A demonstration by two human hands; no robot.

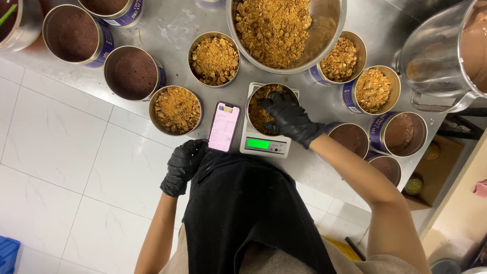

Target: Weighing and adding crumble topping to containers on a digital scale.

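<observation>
Head view, looking down on a steel surface (177, 25). The right hand (290, 117), in a black glove, reached into a round tin (265, 106) of golden-brown crumbs that stood on a small digital scale (264, 143) at the near edge; its fingers (274, 101) were curled down onto the crumbs, and whether they had hold of any could not be told. The left hand (183, 166), also gloved, hung just off the near edge, fingers loosely bent and holding nothing, close below a phone (224, 126) lying beside the scale. A large steel bowl (329, 25) of crumbs sat beyond the scale. Crumb-filled tins (177, 109) and tins of dark brown cake (133, 73) ringed the scale to left and right
</observation>
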